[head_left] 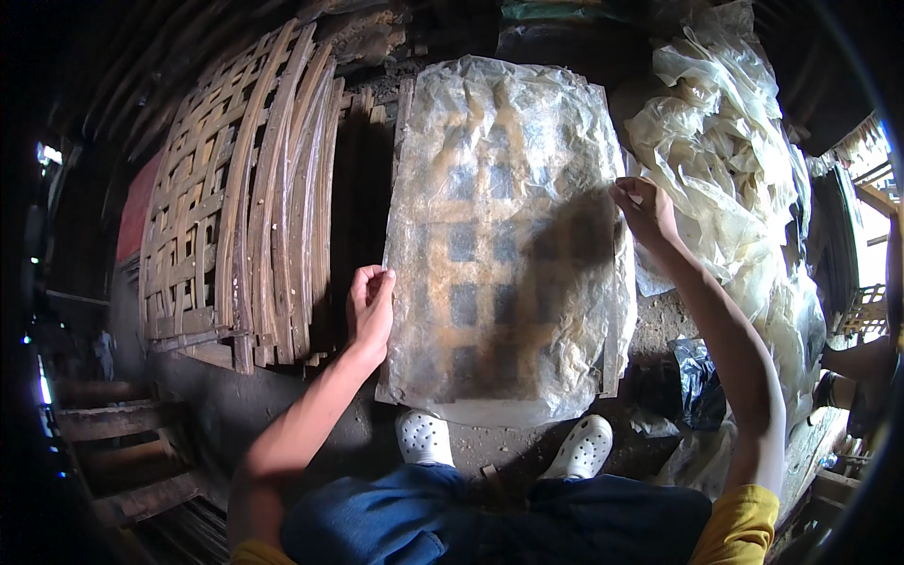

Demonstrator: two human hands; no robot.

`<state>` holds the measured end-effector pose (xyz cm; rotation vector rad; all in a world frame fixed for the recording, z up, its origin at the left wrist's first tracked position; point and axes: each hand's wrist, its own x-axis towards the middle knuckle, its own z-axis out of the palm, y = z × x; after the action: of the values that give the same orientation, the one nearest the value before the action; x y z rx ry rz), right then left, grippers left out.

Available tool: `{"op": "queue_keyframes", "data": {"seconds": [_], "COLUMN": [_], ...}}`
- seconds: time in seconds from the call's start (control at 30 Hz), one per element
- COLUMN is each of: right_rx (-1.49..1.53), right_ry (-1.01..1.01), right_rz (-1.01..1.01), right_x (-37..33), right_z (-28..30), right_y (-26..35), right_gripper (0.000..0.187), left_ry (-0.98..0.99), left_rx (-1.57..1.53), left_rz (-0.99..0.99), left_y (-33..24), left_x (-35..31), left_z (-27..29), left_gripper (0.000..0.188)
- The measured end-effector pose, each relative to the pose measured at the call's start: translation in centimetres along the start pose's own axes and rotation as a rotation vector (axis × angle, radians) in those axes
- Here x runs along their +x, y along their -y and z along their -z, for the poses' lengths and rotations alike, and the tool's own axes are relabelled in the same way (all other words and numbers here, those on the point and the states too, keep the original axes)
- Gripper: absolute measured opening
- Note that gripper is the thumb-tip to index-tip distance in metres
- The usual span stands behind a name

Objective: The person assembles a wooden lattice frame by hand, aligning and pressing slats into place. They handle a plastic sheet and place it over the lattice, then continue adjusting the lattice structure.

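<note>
A wrinkled clear plastic sheet lies over a wooden lattice frame, whose slats and square gaps show through it. My left hand is closed at the sheet's left edge, thumb and fingertips pinched together on the plastic. Farther up, at the right edge, my right hand is also closed, its curled fingers pinching the sheet's border. My right arm casts a shadow across the plastic. A narrow wooden rail shows along the frame's right side.
Several lattice frames lean in a stack on the left. A heap of crumpled clear plastic is on the right, with a black plastic bag below it. My feet in white clogs stand at the near edge. Slatted wood lies lower left.
</note>
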<state>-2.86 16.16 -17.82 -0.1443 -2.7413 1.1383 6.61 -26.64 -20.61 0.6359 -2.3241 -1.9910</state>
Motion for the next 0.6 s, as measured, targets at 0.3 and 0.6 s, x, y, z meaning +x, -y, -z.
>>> {"op": "queue_keyframes", "data": {"seconds": [0.3, 0.6], "right_rx": [-0.056, 0.352], "right_ry": [-0.062, -0.114], "right_rz": [-0.002, -0.279], "right_x": [1.4, 0.3], "right_z": [-1.1, -2.8], "right_y": [-0.2, -2.8], "right_gripper": [0.029, 0.062], "left_ry": [-0.015, -0.018], "left_rx": [0.042, 0.210], "left_rz": [-0.143, -0.309], "left_y": [0.9, 2.1], "left_x": [-1.0, 1.0], "left_z": [-1.1, -0.9], "left_gripper": [0.019, 0.053]}}
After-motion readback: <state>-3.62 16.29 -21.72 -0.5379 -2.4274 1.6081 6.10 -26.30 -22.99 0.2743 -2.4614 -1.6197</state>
